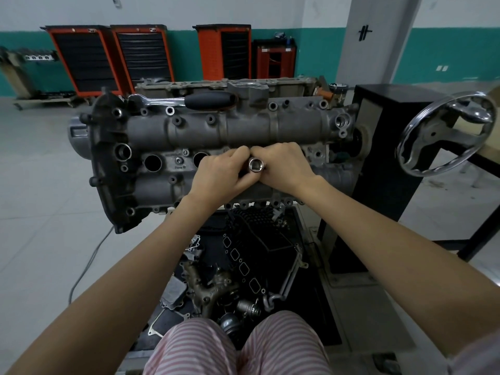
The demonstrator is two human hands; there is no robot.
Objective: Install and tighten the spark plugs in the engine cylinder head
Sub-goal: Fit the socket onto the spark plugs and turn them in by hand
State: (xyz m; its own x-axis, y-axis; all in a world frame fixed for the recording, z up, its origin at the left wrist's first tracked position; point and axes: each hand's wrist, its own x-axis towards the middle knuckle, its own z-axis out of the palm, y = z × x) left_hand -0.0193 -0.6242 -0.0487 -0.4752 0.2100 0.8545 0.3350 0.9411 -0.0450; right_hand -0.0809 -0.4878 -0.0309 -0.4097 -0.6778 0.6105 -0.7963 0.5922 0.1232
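Head view: both hands (254, 169) hold socket (255, 165), open end facing camera.

Place: an auto repair workshop, seen from where I stand.
Evidence: orange tool cabinets (84, 59) along my far wall; cylinder head (211, 147) on an engine stand with a handwheel (446, 133).
Floor: loose engine parts (216, 288) at my feet.

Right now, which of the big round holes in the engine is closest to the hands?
The dark hole just left of the left hand, partly hidden behind it. The other open hole sits farther left, beyond a small bolt.
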